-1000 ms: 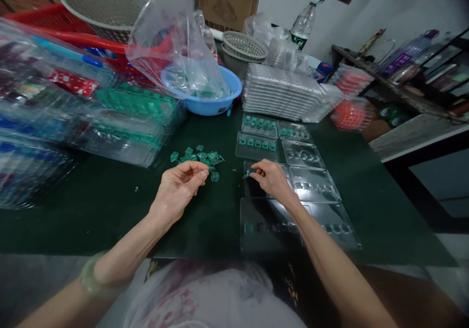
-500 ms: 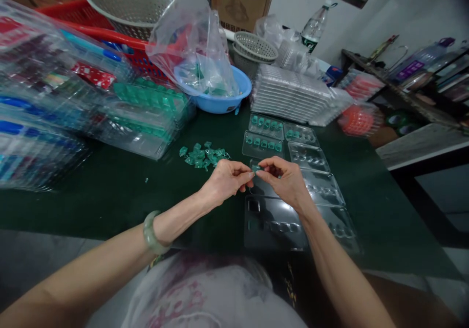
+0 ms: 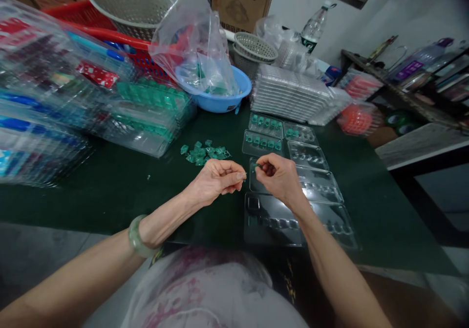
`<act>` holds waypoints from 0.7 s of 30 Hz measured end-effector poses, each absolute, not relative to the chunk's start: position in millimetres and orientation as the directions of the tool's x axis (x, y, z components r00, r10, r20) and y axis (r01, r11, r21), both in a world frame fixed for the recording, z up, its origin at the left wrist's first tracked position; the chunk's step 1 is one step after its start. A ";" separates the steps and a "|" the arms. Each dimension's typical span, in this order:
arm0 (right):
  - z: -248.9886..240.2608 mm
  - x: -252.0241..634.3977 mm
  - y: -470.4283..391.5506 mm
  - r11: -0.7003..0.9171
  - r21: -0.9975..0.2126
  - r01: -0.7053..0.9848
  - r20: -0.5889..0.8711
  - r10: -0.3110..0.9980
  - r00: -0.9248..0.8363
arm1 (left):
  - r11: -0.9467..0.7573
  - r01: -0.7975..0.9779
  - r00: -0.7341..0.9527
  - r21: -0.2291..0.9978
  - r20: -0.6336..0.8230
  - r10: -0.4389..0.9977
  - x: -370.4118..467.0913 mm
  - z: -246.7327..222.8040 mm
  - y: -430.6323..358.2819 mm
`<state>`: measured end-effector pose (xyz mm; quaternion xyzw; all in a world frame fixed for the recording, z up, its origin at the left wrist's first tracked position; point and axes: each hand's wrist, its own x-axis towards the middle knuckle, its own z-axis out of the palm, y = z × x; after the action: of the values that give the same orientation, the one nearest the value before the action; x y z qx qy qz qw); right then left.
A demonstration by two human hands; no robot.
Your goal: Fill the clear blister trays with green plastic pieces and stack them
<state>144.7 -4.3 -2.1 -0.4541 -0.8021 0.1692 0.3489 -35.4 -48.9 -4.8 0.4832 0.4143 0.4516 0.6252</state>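
Note:
Over a clear plastic tray point(image 3: 255, 184), my right hand point(image 3: 276, 176) pinches a small green piece point(image 3: 258, 167) between thumb and fingers. My left hand point(image 3: 220, 181), with a pale bangle on its wrist, is closed just left of that tray; what sits at its fingertips is too small to make out. A loose pile of green translucent pieces point(image 3: 200, 154) lies beyond my left hand. Rows of green pieces fill part of the trays behind, such as the tray point(image 3: 263, 143). Nearer me lies a larger clear tray point(image 3: 278, 235) without green pieces.
Stacked clear packs point(image 3: 139, 118) stand at the left. Behind are a blue basin point(image 3: 242, 81) with a plastic bag, a red basket point(image 3: 139, 50), grey colanders point(image 3: 128, 3) and a stack of clear trays point(image 3: 293, 96). A shelf point(image 3: 403, 89) borders the right.
My left hand has drawn away from my right hand, leftward and slightly toward me. The hands were together at a green piece before; now a gap separates them.

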 end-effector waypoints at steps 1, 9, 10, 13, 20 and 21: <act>-6.0 147.6 0.6 0.525 -0.561 0.640 0.424 0.846 -0.323 | 0.107 -0.163 0.250 0.981 -0.064 0.966 -38.6 -0.9 -52.6; -27.9 170.9 24.6 0.523 -0.381 0.763 0.276 0.851 -0.446 | -0.282 0.702 0.251 0.654 0.143 0.957 -113.3 -10.0 -77.4; -28.2 169.4 24.4 0.530 -0.351 0.772 0.252 0.847 -0.468 | -0.305 0.801 0.258 0.516 0.163 0.952 -122.8 -17.2 -78.5; -29.1 163.7 23.9 0.560 -0.266 0.784 0.200 0.828 -0.524 | -0.284 0.916 0.230 0.282 0.210 0.950 -140.5 -34.3 -80.2; -36.0 160.5 26.3 0.573 -0.286 0.768 0.172 0.819 -0.547 | -0.250 0.881 0.095 0.401 0.367 0.925 -138.4 -35.9 -71.8; -36.8 159.6 26.4 0.563 -0.312 0.766 0.183 0.826 -0.533 | -0.250 0.866 0.079 0.434 0.374 0.924 -137.2 -34.6 -70.3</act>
<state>159.6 26.4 -36.8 -0.4574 -0.8700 0.0972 0.1560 -137.2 -70.3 -34.6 0.7330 0.6105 0.2960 0.0493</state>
